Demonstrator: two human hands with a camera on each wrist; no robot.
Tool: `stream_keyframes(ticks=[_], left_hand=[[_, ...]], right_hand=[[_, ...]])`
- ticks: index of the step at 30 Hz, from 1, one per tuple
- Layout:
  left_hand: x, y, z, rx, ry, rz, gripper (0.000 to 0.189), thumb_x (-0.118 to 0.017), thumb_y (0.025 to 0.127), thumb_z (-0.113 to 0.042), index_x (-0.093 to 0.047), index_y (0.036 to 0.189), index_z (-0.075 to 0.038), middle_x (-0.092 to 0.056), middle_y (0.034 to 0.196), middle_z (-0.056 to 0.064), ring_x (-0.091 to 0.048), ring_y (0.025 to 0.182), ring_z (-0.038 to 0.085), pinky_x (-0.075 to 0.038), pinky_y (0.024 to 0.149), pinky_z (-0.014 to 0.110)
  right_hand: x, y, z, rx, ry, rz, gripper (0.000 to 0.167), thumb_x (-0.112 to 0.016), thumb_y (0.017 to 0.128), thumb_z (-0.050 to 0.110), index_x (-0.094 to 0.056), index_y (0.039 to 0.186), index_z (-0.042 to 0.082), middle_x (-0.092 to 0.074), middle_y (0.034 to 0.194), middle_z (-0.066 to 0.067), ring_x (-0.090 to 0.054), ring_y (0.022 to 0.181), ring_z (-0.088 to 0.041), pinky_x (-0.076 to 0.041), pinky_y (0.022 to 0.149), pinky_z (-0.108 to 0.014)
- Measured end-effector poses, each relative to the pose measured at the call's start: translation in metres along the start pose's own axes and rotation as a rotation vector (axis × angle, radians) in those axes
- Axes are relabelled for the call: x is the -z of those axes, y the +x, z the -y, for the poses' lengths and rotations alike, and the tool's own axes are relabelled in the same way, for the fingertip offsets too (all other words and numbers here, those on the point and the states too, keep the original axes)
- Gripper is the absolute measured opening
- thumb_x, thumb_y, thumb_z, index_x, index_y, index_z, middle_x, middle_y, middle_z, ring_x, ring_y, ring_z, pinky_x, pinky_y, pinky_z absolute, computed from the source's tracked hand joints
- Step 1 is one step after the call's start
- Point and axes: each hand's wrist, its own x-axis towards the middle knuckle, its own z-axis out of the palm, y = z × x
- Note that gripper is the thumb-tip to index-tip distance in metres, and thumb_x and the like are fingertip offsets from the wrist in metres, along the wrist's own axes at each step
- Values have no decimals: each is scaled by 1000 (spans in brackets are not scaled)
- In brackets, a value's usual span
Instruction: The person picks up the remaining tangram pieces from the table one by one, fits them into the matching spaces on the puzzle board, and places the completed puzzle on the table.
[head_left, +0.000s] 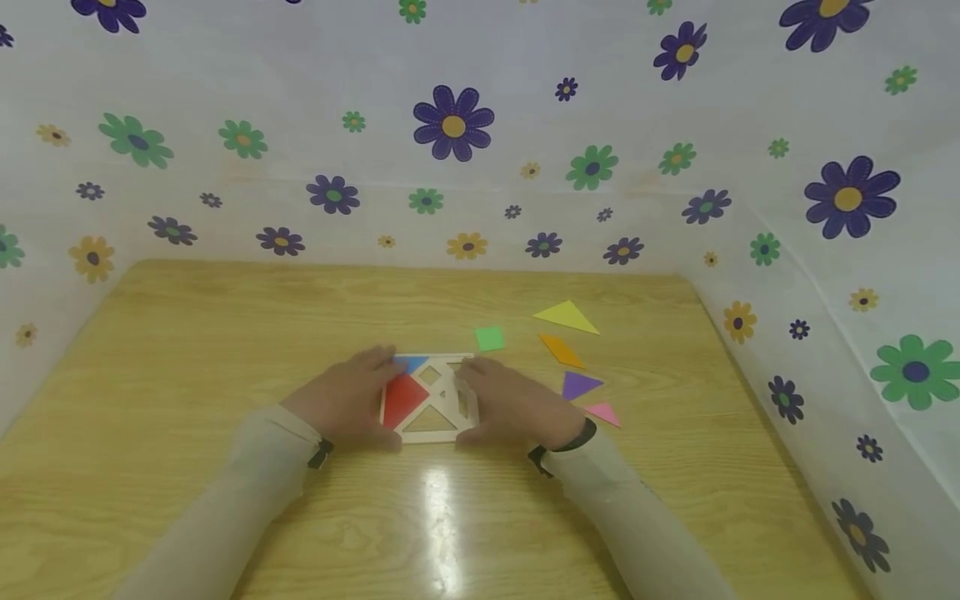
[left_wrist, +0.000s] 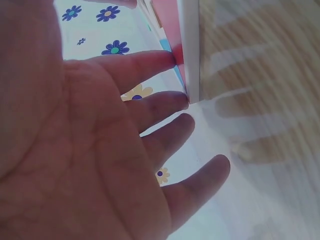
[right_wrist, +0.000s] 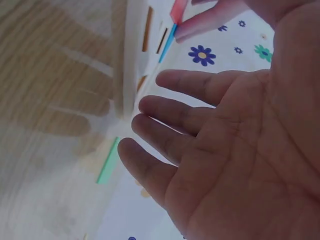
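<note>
A white tangram frame (head_left: 429, 437) lies on the table between both hands. Its left slots hold a red triangle (head_left: 403, 398) and a blue triangle (head_left: 412, 364); bare openings show elsewhere. My left hand (head_left: 351, 398) is at the frame's left side, thumb by the near corner and fingers toward the far one. In the left wrist view, outstretched fingertips (left_wrist: 170, 59) touch the frame's edge. My right hand (head_left: 513, 404) flanks the right side, its thumb at the near corner. Straight, relaxed fingers (right_wrist: 170, 107) lie along that edge in the right wrist view.
Just beyond the right hand lies a green square (head_left: 490, 338). Farther right are a yellow triangle (head_left: 568, 317), an orange parallelogram (head_left: 562, 351), a purple triangle (head_left: 581, 384) and a pink triangle (head_left: 604, 413). Flowered white sheeting (head_left: 292, 158) borders the wooden table (head_left: 225, 308).
</note>
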Motion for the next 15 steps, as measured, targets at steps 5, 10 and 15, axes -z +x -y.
stream_keyframes(ticks=[5, 10, 15], left_hand=[[3, -2, -1, -6, -4, 4, 105, -92, 72, -48, -42, 159, -16, -31, 168, 11, -31, 153, 37, -37, 118, 57], [1, -1, -1, 7, -23, 17, 105, -92, 72, -48, -42, 160, -20, -31, 169, 9, -35, 151, 38, -40, 116, 58], [-2, 0, 2, -25, -21, 11, 96, -85, 78, -53, -43, 159, -22, -35, 167, 8, -37, 150, 36, -40, 116, 56]], right_hand=[[-1, -3, 3, 15, -19, 11, 80, -88, 80, 46, -53, 141, 9, -51, 144, -8, -52, 123, -21, -48, 109, -35], [0, -4, 3, -8, -40, 32, 79, -89, 79, 44, -55, 142, 10, -52, 146, -8, -51, 126, -22, -47, 110, -36], [2, -5, 1, 1, -31, 38, 66, -93, 75, 41, -60, 126, 13, -56, 135, -6, -54, 116, -20, -50, 102, -36]])
